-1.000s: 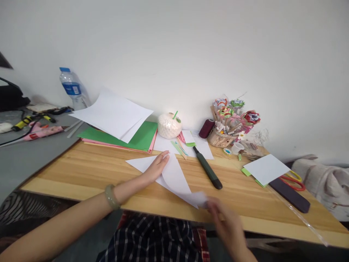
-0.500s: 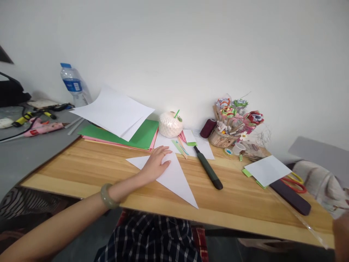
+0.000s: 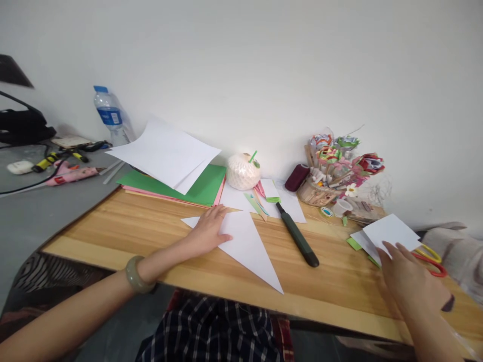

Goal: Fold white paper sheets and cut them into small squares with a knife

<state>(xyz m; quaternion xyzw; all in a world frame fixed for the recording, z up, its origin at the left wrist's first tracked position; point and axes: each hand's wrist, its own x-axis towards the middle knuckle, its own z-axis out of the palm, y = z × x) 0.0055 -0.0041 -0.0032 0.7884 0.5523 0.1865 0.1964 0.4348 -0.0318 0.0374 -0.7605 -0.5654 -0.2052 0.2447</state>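
Note:
My left hand [image 3: 210, 231], a bangle on its wrist, lies flat with fingers stretched on a folded white paper triangle [image 3: 247, 246] near the table's front edge. At the right, my right hand [image 3: 411, 281] has its fingers over the near edge of a white paper square [image 3: 392, 232]; its thumb is hard to make out. A second white sheet [image 3: 366, 244] and green paper [image 3: 353, 244] show beneath that square. A dark green utility knife [image 3: 298, 239] lies between my hands.
White sheets [image 3: 166, 151] rest over green paper [image 3: 204, 186] at the back left. Behind stand a woven white ball [image 3: 243, 172], a maroon thread spool [image 3: 297, 177] and a basket [image 3: 317, 193] of paper flowers. Red-and-yellow scissors [image 3: 432, 259] and a pink glue gun [image 3: 71, 173] lie at opposite sides.
My right hand has come in from the right edge onto the paper square, which now sits offset from the sheet below. My left hand has slid slightly left on the triangle.

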